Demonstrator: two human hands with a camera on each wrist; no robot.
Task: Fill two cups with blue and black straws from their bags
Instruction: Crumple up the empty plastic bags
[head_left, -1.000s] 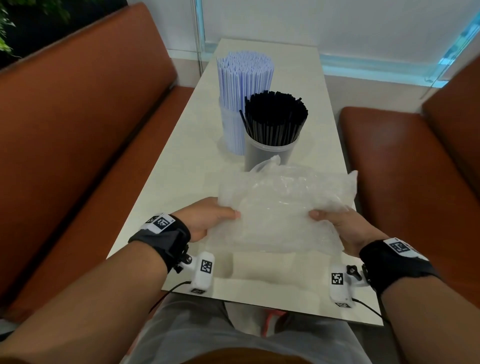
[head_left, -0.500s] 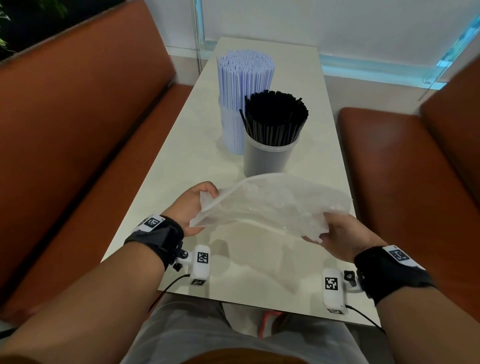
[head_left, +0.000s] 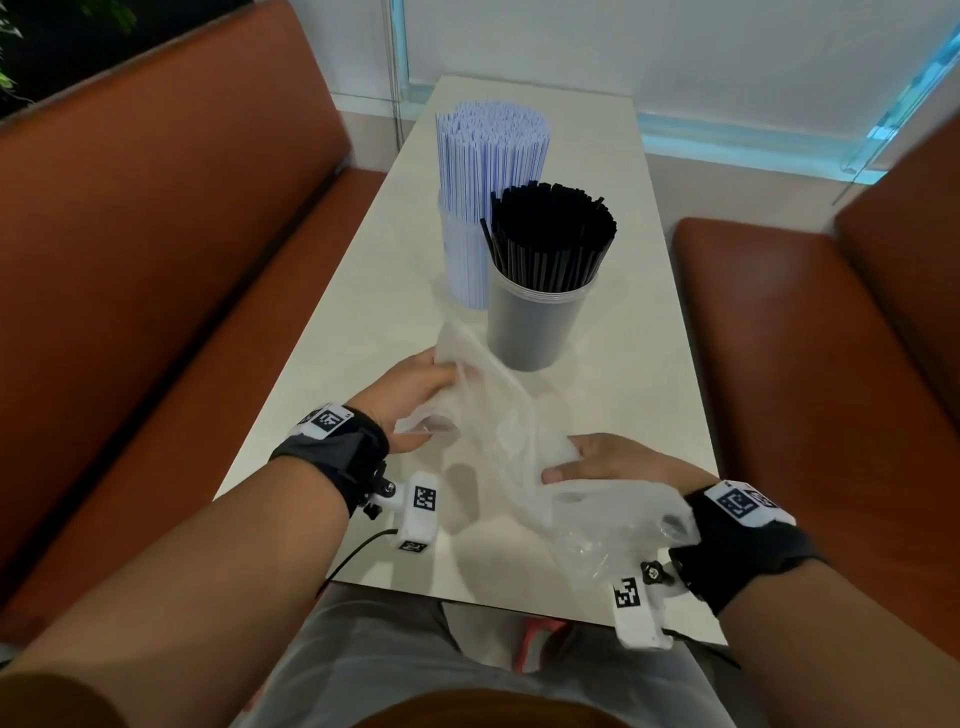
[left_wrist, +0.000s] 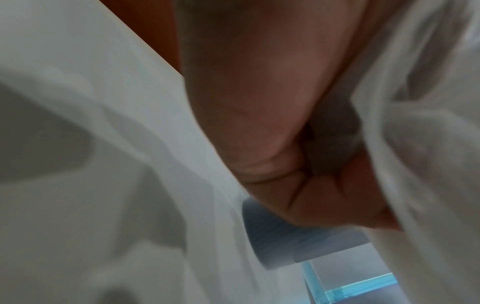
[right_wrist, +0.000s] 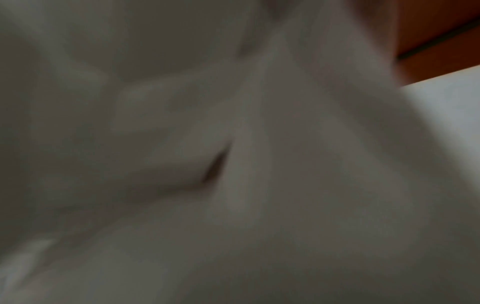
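Your left hand (head_left: 410, 400) is curled round one end of the clear plastic bag (head_left: 498, 441), fingers bunching the film just in front of the grey cup; the left wrist view (left_wrist: 298, 144) shows those fingers folded tight with the bag (left_wrist: 428, 144) pressed against them. Your right hand (head_left: 608, 460) pinches the same bag nearer to you, thumb on top of the film, and the loose tail of the bag drapes back over your right wrist and its camera. The right wrist view is filled with blurred plastic (right_wrist: 233, 164), so the fingers there cannot be made out.

The bag hangs crumpled between your hands above the near end of the pale table (head_left: 332, 364). Whether a second bag is mixed in cannot be told.

Further along the table, the black straws (head_left: 553, 234) stand upright in the grey cup (head_left: 535, 327). Just behind and left of it, touching or nearly so, the blue straws (head_left: 491, 145) stand packed in a clear cup (head_left: 462, 260). Brown bench seats (head_left: 156, 249) run along both sides.
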